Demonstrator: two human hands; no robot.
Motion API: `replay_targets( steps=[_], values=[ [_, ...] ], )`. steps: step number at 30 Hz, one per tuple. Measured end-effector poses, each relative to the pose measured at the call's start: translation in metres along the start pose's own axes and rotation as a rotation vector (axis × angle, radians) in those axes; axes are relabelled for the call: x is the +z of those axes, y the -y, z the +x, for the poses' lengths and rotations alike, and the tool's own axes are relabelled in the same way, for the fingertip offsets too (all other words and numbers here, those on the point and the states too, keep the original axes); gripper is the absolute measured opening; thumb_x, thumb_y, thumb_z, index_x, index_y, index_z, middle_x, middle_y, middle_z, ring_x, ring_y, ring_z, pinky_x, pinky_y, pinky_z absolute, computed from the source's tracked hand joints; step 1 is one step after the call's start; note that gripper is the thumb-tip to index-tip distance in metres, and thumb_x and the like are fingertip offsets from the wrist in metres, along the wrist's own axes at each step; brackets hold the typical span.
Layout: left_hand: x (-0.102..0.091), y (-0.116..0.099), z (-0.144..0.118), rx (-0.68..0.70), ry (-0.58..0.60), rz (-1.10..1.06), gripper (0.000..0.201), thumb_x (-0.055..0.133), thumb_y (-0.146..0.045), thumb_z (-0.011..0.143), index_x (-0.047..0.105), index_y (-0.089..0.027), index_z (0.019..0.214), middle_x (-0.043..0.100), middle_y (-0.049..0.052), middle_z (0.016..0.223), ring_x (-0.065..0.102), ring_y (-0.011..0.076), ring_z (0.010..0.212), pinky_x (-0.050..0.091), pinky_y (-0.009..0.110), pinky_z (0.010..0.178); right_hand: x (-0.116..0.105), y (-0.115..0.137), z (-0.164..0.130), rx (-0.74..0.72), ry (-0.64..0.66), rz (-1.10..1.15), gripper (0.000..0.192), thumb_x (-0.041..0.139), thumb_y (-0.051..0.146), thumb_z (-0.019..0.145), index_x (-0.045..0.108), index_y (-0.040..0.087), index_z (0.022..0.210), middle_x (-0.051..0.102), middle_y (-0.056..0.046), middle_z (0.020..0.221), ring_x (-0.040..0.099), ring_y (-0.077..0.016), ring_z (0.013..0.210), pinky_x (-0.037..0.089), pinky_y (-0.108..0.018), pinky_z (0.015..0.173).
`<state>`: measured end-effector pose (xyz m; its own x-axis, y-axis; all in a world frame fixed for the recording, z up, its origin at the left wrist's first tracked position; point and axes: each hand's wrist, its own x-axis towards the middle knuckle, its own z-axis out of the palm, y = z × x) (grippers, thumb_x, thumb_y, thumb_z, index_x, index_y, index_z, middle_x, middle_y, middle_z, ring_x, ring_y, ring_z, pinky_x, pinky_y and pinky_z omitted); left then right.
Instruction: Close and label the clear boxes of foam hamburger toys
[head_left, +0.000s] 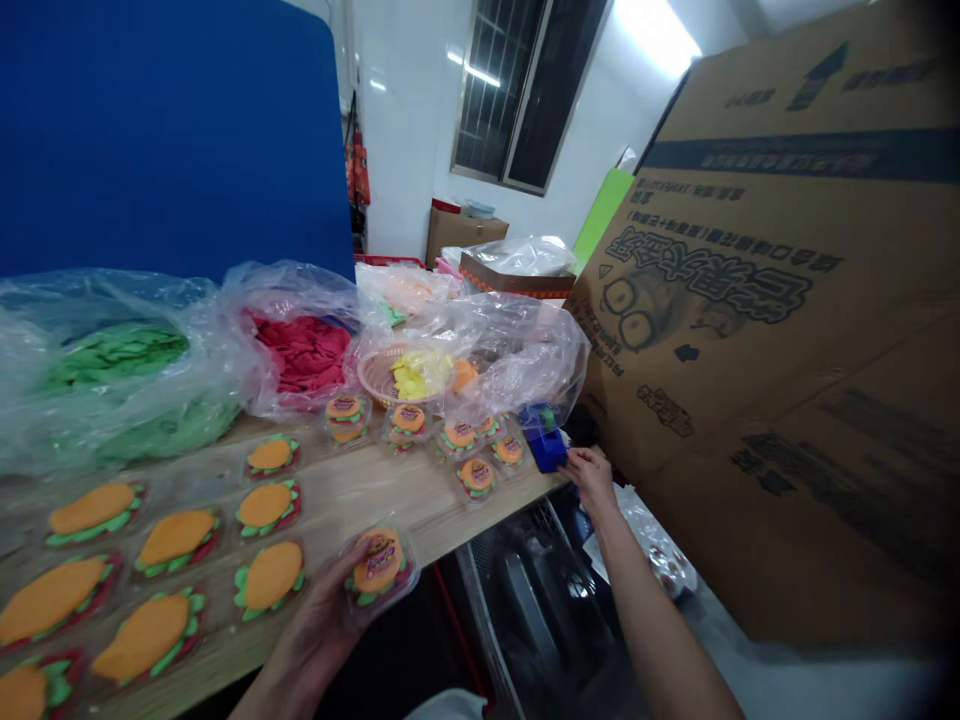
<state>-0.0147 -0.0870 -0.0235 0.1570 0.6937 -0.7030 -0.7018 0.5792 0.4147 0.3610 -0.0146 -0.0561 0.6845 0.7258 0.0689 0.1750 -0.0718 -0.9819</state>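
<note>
My left hand (330, 605) is closed around a clear plastic box (381, 568) holding a toy-like burger with orange bun, green and red layers and a printed round label on the lid. It is held just off the table's front edge. My right hand (592, 480) reaches to the near end of a blue tape dispenser (547, 448) at the table's right edge. Its fingertips are pinched together there; whatever lies between them is too small to make out. Several labelled boxes (477, 478) stand left of the dispenser. Unlabelled open burgers (270, 580) sit in rows at left.
Along the back stand plastic bags of green pieces (120, 355) and red pieces (304, 350), and a basket (367, 375) with yellow pieces (416, 375). A large cardboard carton (787, 350) walls off the right side. A dark crate (540, 590) sits below the table edge (480, 530).
</note>
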Motion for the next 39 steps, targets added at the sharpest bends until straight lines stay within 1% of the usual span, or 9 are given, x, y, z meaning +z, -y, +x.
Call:
replay_targets(
  steps=[7, 11, 13, 17, 21, 30, 33, 35, 39],
  values=[
    [0.007, -0.005, -0.001, -0.018, 0.019, -0.088, 0.014, 0.057, -0.011, 0.073, 0.057, -0.011, 0.087, 0.065, 0.009, 0.083, 0.065, 0.0276, 0.081, 0.054, 0.046, 0.071, 0.000, -0.013, -0.022, -0.023, -0.132, 0.082, 0.029, 0.066, 0.041, 0.050, 0.047, 0.018, 0.050, 0.050, 0.003, 0.053, 0.049, -0.0127, 0.054, 0.048, -0.029, 0.053],
    [0.010, -0.008, -0.001, 0.055, -0.016, -0.172, 0.011, 0.059, -0.007, 0.071, 0.058, -0.011, 0.081, 0.066, 0.007, 0.078, 0.065, 0.0221, 0.075, 0.054, 0.041, 0.070, 0.019, -0.006, -0.061, 0.047, -0.117, 0.160, 0.030, 0.067, 0.041, 0.051, 0.050, 0.018, 0.056, 0.048, 0.005, 0.053, 0.048, -0.0104, 0.052, 0.045, -0.024, 0.049],
    [0.011, -0.009, 0.002, 0.112, -0.028, -0.223, 0.009, 0.060, -0.006, 0.070, 0.059, -0.012, 0.077, 0.066, 0.005, 0.075, 0.064, 0.0189, 0.071, 0.054, 0.041, 0.072, 0.037, 0.005, -0.099, 0.116, 0.042, 0.193, 0.029, 0.070, 0.039, 0.051, 0.057, 0.016, 0.062, 0.053, 0.003, 0.059, 0.051, -0.0111, 0.055, 0.045, -0.024, 0.050],
    [0.014, -0.008, 0.008, 0.197, -0.024, -0.270, 0.011, 0.062, -0.006, 0.068, 0.061, -0.013, 0.077, 0.066, 0.004, 0.075, 0.064, 0.0167, 0.070, 0.053, 0.037, 0.072, 0.080, 0.040, -0.184, 0.271, 0.658, 0.255, 0.022, 0.071, 0.035, 0.062, 0.063, 0.015, 0.067, 0.058, -0.001, 0.066, 0.053, -0.0124, 0.061, 0.044, -0.023, 0.053],
    [0.014, -0.005, 0.007, 0.263, 0.009, -0.264, 0.012, 0.064, -0.008, 0.065, 0.062, -0.013, 0.076, 0.066, 0.003, 0.073, 0.063, 0.0147, 0.066, 0.052, 0.030, 0.066, 0.114, 0.058, -0.226, 0.295, 0.872, 0.306, 0.022, 0.067, 0.035, 0.067, 0.061, 0.015, 0.061, 0.055, 0.000, 0.059, 0.049, -0.0114, 0.056, 0.041, -0.022, 0.051],
    [0.009, -0.006, 0.012, 0.320, 0.032, -0.269, 0.016, 0.068, -0.011, 0.059, 0.060, -0.013, 0.072, 0.064, 0.000, 0.067, 0.060, 0.0119, 0.059, 0.048, 0.023, 0.058, 0.133, 0.052, -0.234, 0.342, 0.867, 0.302, 0.022, 0.067, 0.036, 0.064, 0.062, 0.015, 0.068, 0.055, 0.001, 0.058, 0.050, -0.0126, 0.054, 0.041, -0.023, 0.049],
    [0.011, -0.008, 0.014, 0.379, 0.023, -0.272, 0.021, 0.070, -0.011, 0.057, 0.060, -0.014, 0.075, 0.065, 0.000, 0.070, 0.061, 0.0124, 0.063, 0.049, 0.025, 0.063, 0.130, 0.049, -0.233, 0.314, 0.693, 0.290, 0.027, 0.068, 0.038, 0.064, 0.061, 0.017, 0.079, 0.056, 0.001, 0.068, 0.049, -0.0119, 0.056, 0.040, -0.022, 0.048],
    [0.012, -0.008, 0.015, 0.426, 0.022, -0.262, 0.026, 0.072, -0.013, 0.055, 0.060, -0.014, 0.078, 0.065, 0.000, 0.071, 0.061, 0.0128, 0.066, 0.049, 0.027, 0.066, 0.126, 0.047, -0.232, 0.236, 0.599, 0.256, 0.024, 0.067, 0.038, 0.066, 0.060, 0.017, 0.075, 0.054, 0.002, 0.066, 0.046, -0.0105, 0.055, 0.039, -0.021, 0.048],
    [0.011, 0.002, 0.016, 0.446, 0.001, -0.226, 0.027, 0.074, -0.017, 0.055, 0.058, -0.014, 0.077, 0.063, 0.000, 0.069, 0.060, 0.0131, 0.063, 0.047, 0.026, 0.061, 0.122, 0.039, -0.237, 0.214, 0.707, 0.194, 0.025, 0.067, 0.038, 0.067, 0.061, 0.014, 0.064, 0.050, 0.003, 0.053, 0.042, -0.0093, 0.050, 0.034, -0.021, 0.048]
  ],
)
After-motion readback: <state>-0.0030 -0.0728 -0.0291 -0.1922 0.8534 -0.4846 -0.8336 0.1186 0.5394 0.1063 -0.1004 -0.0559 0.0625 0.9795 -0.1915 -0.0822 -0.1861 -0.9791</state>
